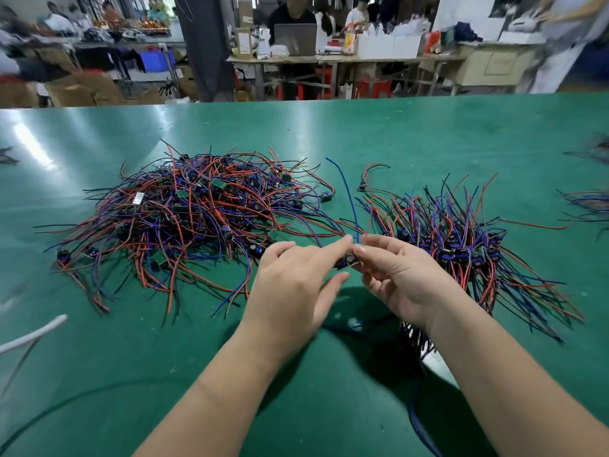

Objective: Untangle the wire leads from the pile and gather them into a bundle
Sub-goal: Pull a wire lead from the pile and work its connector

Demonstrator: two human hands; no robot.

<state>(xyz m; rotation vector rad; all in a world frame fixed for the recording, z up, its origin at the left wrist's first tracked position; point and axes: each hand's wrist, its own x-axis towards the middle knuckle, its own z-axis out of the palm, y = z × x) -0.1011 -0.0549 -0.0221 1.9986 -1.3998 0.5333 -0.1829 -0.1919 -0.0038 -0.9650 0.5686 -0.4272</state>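
Green table (428,133) up front, a busy workshop behind, a grey laptop (295,39) on the far bench. On the left sprawls the tangled pile (184,219) of red, black and blue leads with little green boards; one white tag (138,197) shows in it, print too small to read. On the right lies the bundle (461,239), its leads roughly parallel. Between them, raised off the table, the right hand (402,278) pinches one wire lead (346,192) by its small dark component, blue wire arcing up and away. The left hand (296,282) reaches in with fingers straight, its index fingertip touching the base of that wire. A white cable (33,334) lies at the near left.
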